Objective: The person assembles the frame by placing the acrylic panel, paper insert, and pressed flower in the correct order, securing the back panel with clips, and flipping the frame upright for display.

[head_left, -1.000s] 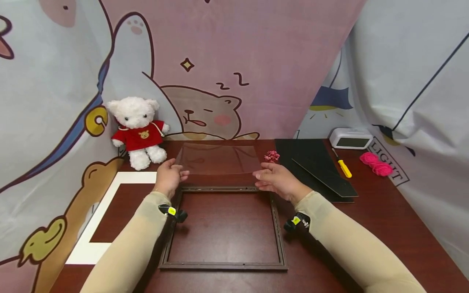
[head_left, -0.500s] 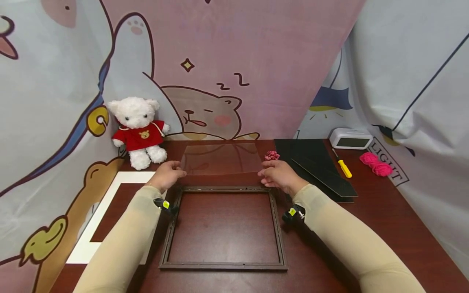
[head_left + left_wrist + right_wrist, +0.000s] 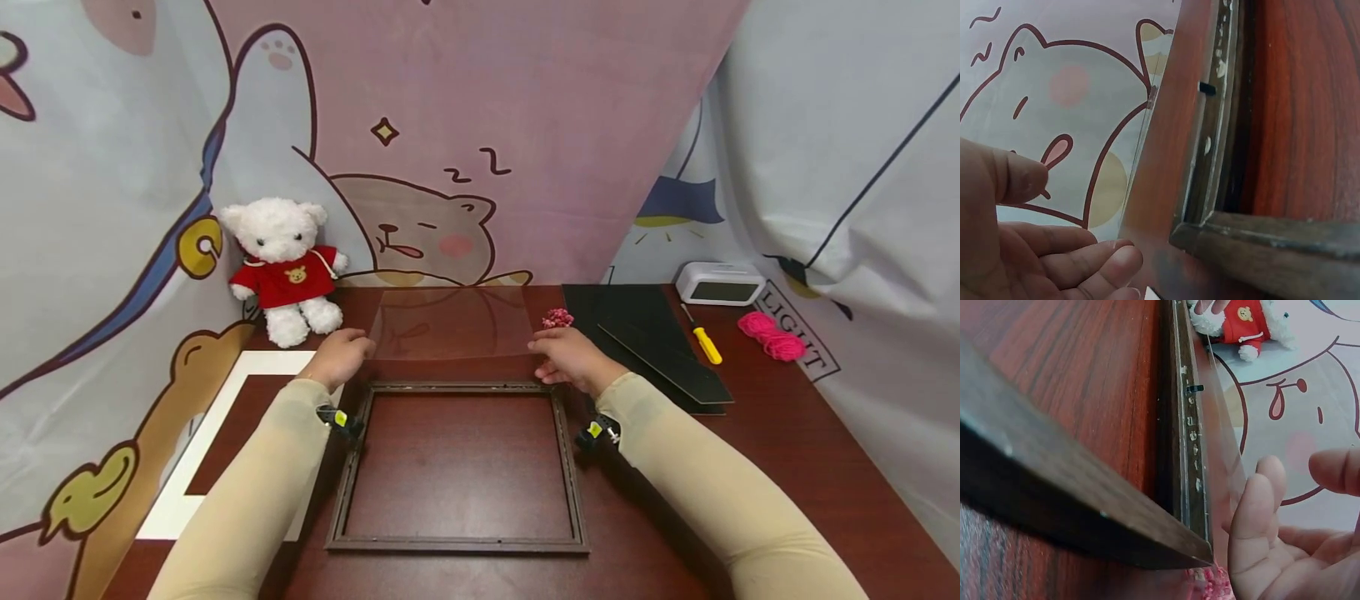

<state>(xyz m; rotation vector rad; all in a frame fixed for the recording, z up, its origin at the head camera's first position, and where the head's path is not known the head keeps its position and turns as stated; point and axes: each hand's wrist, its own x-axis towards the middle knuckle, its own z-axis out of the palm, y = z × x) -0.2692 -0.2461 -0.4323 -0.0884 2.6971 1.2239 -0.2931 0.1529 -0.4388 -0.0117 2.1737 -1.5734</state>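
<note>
A thin transparent sheet [image 3: 452, 325] lies on the table behind a brown rectangular picture frame [image 3: 457, 545]. My left hand [image 3: 339, 357] is at the sheet's left edge. In the left wrist view, the left thumb [image 3: 1022, 178] stands apart from the loosely extended fingers [image 3: 1085, 262], whose tips are near the sheet's edge. At the sheet's right edge is my right hand [image 3: 573, 358]. The right wrist view shows its fingers [image 3: 1254, 519] near the sheet, with the thumb [image 3: 1338, 470] held apart. Whether any fingertip touches the sheet is hard to tell.
On the left lie a white mat board [image 3: 168, 508] and a seated teddy bear [image 3: 288, 275]. To the right are black boards [image 3: 630, 312], a yellow screwdriver [image 3: 706, 344], pink yarn [image 3: 772, 337] and a white digital clock [image 3: 720, 284]. Small pink flowers [image 3: 557, 319] sit beyond my right hand.
My left hand has shifted slightly left and my right hand slightly right, away from the sheet's middle. The sheet's left edge sits a little further right. The picture frame has stayed put.
</note>
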